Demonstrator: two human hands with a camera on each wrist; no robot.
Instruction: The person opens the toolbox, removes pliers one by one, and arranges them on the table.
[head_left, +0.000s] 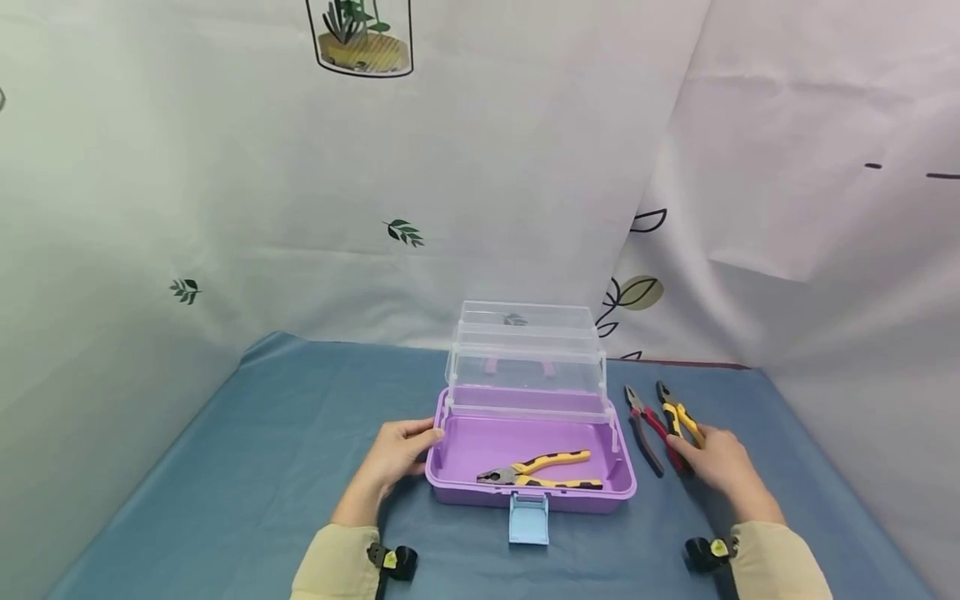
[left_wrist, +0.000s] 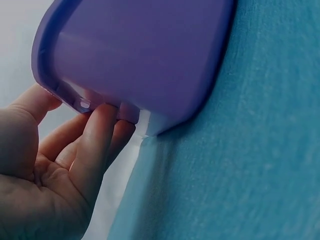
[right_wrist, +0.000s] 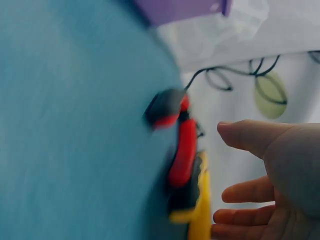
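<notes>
A purple plastic toolbox (head_left: 487,437) stands on the table with its clear lid raised. My left hand (head_left: 392,458) grips its left side; in the left wrist view the thumb (left_wrist: 42,102) is at the rim, the other fingers lower on the wall. Inside the box lie combination pliers (head_left: 552,460) with yellow-and-black handles. To the box's right are red-and-black-handled pliers (head_left: 660,432) and a second yellow-and-black pair (head_left: 673,411), side by side. My right hand (head_left: 726,468) hovers close by their handles. In the right wrist view its fingers (right_wrist: 245,195) are spread, apart from the yellow handle (right_wrist: 202,210).
The clear lid (head_left: 525,333) leans back behind the box. A light blue latch (head_left: 528,521) hangs down at the box front. Blue cloth (head_left: 300,433) covers the table. A pale patterned curtain (head_left: 517,183) rises behind and along both sides.
</notes>
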